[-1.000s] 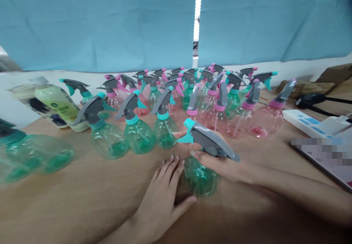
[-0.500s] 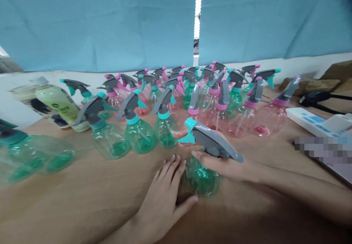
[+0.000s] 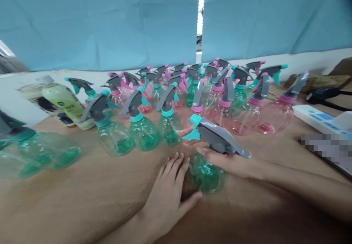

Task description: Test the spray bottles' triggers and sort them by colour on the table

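Note:
My right hand (image 3: 220,159) is closed round the neck of a green spray bottle (image 3: 208,178) with a grey head and a teal nozzle and trigger. The nozzle points away to the left. My left hand (image 3: 170,189) lies flat on the table just left of that bottle, its fingers stretched out and the thumb near the bottle's base; whether it touches the bottle I cannot tell. Just beyond my hands stand a green spray bottle (image 3: 169,128) and another green spray bottle (image 3: 144,134), both with teal collars.
Several pink spray bottles (image 3: 276,117) and green ones crowd the back of the wooden table (image 3: 110,196). Label-bearing bottles (image 3: 64,102) lean at the back left. A white power strip (image 3: 316,117) and a dark-edged flat object (image 3: 330,157) lie at the right. A blue curtain (image 3: 110,24) hangs behind.
The view has shifted slightly, so everything sits a little further right. My right hand keeps its hold on the green spray bottle, and my left hand stays flat beside it.

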`<move>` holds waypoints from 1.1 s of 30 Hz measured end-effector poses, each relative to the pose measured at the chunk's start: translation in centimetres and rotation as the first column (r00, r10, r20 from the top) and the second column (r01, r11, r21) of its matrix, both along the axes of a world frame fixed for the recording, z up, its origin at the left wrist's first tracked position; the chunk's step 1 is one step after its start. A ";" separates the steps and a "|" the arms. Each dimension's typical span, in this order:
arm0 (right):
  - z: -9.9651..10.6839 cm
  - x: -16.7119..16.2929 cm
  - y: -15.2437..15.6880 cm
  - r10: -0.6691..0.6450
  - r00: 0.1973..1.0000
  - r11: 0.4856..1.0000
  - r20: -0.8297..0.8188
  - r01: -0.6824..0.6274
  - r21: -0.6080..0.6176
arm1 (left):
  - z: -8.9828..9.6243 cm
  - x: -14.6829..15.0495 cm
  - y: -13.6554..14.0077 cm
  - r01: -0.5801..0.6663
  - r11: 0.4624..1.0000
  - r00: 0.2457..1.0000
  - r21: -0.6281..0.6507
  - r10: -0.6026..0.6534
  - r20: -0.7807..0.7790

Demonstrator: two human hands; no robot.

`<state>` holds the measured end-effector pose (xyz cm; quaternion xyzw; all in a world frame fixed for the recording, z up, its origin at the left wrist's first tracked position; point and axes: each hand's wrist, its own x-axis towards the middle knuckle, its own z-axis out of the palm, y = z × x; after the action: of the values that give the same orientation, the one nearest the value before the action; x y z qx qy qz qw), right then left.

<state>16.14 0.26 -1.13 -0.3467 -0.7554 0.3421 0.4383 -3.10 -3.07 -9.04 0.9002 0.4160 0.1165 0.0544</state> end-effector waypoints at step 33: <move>-0.2 0.2 0.2 0.055 0.997 0.998 -0.055 -0.055 -0.012 | 0.2 0.1 0.1 -0.002 1.000 1.000 -0.006 0.002 -0.009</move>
<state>16.35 0.42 -1.34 -0.3191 -0.7503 0.3682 0.4468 -3.02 -2.93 -8.83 0.9002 0.4174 0.1114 0.0549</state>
